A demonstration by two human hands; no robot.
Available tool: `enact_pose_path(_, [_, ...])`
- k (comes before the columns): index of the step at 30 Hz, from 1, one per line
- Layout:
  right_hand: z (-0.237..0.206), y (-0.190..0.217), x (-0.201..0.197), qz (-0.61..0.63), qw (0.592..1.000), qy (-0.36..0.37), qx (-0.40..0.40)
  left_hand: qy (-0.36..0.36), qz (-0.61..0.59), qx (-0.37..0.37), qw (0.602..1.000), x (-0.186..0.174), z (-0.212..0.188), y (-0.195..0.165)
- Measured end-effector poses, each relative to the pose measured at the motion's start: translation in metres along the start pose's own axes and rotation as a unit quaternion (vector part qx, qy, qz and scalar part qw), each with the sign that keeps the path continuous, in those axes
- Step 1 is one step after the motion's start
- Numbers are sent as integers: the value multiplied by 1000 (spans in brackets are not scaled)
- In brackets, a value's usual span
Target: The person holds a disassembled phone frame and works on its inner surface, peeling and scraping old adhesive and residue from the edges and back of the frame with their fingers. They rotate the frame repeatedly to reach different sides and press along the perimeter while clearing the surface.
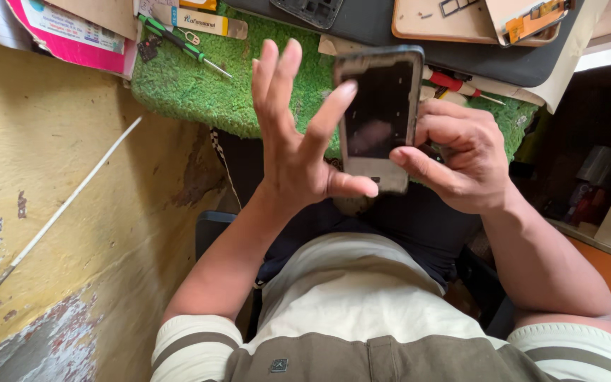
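Note:
A dark smartphone [380,113] with a black, unlit screen is held upright over my lap. My right hand [461,159] grips its right edge and lower part, thumb across the bottom front. My left hand [295,134] is spread open beside the phone's left edge, index fingertip touching the upper left of the screen and thumb near the bottom corner.
A green turf-like mat [206,92] covers the bench ahead, with a green-handled screwdriver [178,42], a red-handled tool [454,83], a dark flat pad [503,60] and phone parts. A yellow peeling wall [58,212] with a white rod [58,212] stands left. Dark shelves [595,163] lie right.

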State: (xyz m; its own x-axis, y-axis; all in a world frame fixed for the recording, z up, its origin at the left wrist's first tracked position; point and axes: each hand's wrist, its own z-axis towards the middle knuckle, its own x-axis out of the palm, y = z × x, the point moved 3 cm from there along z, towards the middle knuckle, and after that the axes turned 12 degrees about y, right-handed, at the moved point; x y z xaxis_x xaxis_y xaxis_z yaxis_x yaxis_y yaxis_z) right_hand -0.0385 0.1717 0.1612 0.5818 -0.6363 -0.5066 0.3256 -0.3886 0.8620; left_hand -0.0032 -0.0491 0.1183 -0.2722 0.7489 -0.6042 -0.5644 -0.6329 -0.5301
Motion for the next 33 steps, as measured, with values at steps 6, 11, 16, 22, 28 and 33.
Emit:
enact_pose_path(6, [5, -3, 3, 59, 998, 21, 9, 14, 26, -7, 1000, -7, 5, 0])
enact_pose_path(11, [2, -15, 9, 254, 965, 34, 48, -70, -361, -84, 926, -5, -2, 8])
enact_pose_path(16, [-2, -23, 16, 365, 925, 67, 77, -10, -642, -203, 739, 3, -12, 11])
enact_pose_path(22, [6, -26, 11, 359, 925, 77, 97, 21, -677, -221, 702, -8, 0, 11])
enact_pose_path(28, [17, -19, 6, 260, 962, 81, 24, 74, -658, -220, 716, -18, 11, 6])
enact_pose_path(33, [16, -18, 9, 188, 978, 76, 37, 108, -595, -222, 764, -21, 5, 5])
